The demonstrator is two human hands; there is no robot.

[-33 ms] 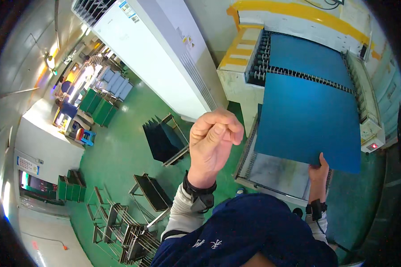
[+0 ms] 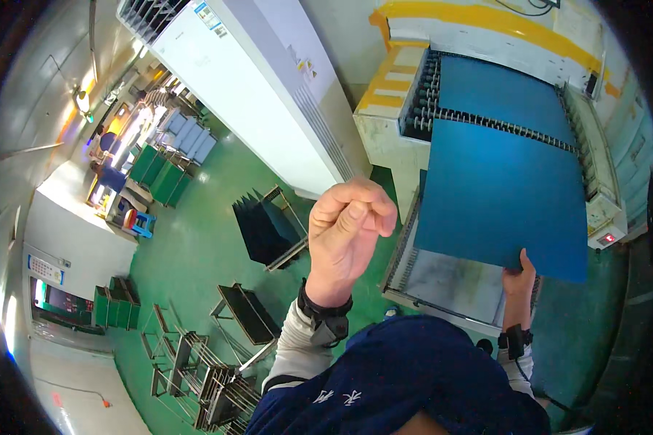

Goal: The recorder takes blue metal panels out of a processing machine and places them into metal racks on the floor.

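A large flat blue sheet (image 2: 500, 196) slopes out toward me from the roller machine at the right. Its near edge is pinched by my right hand (image 2: 519, 281), with the thumb on top and the fingers hidden underneath. My left hand (image 2: 350, 235) is raised beside the sheet, palm toward me, fingers curled and the thumb tip pressed against them. Nothing shows between its fingers. Farther back, a second blue sheet (image 2: 500, 87) lies on the machine, beyond a row of black rollers (image 2: 504, 129).
A whitish tray-like bed (image 2: 450, 283) sits below the sheet. A tall white cabinet air conditioner (image 2: 261, 94) stands ahead. On the green floor at left are a rack of dark sheets (image 2: 268, 228), metal frames (image 2: 210, 370) and green crates (image 2: 116, 304). People work at a far bench.
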